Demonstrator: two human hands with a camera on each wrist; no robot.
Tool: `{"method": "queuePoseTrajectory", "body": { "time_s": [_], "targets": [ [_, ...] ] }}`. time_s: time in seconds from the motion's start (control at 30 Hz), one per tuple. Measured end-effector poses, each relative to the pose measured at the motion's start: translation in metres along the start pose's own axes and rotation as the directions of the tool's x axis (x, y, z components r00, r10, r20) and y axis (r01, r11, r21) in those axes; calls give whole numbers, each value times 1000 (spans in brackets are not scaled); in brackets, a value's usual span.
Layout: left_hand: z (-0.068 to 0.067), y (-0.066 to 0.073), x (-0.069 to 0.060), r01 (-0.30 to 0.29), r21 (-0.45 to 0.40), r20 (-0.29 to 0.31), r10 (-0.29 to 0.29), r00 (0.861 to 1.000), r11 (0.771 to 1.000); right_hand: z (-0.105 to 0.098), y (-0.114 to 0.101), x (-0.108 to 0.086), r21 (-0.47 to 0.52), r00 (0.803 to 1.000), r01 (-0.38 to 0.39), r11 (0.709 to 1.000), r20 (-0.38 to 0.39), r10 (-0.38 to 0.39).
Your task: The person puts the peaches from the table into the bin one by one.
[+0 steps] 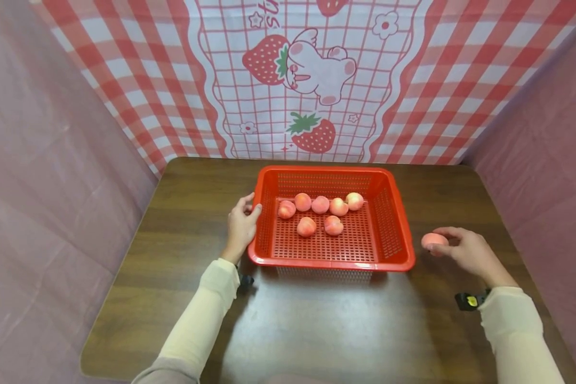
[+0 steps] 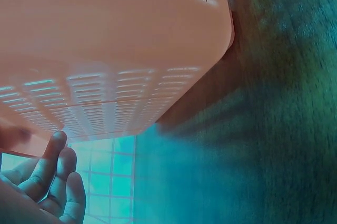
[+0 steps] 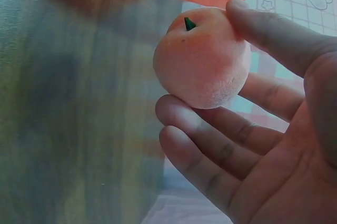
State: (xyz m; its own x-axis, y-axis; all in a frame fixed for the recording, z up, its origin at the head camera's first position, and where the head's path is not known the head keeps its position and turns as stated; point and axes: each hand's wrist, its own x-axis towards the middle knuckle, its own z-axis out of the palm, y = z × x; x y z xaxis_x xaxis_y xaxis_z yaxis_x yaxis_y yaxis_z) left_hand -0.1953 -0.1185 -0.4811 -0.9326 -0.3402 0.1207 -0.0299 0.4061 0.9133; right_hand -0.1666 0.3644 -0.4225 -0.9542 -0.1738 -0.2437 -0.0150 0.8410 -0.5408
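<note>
Off the right side of a red plastic basket point(image 1: 333, 265), my right hand point(image 1: 470, 253) grips a peach point(image 1: 433, 241) above the table. Seen from the right wrist, the thumb point(image 3: 274, 37) presses one side of the peach point(image 3: 202, 60), whose small green stem shows, and curled fingers lie behind and below it. At the basket's left rim, my left hand point(image 1: 242, 224) holds the edge, with the thumb at the rim and the fingers point(image 2: 66, 168) outside below it. Several more peaches point(image 1: 306, 226) lie inside on the slotted bottom.
The basket stands on a brown wooden table point(image 1: 182, 224). Behind it hangs a red-and-white checked cloth point(image 1: 312, 69) with strawberry prints. Pinkish curtains point(image 1: 43, 186) close off both sides.
</note>
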Motion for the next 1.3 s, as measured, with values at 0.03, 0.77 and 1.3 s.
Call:
{"method": "queuePoseTrajectory", "body": {
  "time_s": [0.03,0.77,1.3],
  "targets": [
    [0,0,0,1,2,0,-1,1000,1000,-1,-1,0,-4,1000,4,1000,-4,-4],
    [-2,1,2,11,-2,17,-11,1000,1000,-21,-35,17,-81,986,99,992,-127,-109],
    [-1,0,0,16,-4,16,-16,1000,1000,-27,-63,31,-95,979,147,985,-129,-159]
  ]
}}
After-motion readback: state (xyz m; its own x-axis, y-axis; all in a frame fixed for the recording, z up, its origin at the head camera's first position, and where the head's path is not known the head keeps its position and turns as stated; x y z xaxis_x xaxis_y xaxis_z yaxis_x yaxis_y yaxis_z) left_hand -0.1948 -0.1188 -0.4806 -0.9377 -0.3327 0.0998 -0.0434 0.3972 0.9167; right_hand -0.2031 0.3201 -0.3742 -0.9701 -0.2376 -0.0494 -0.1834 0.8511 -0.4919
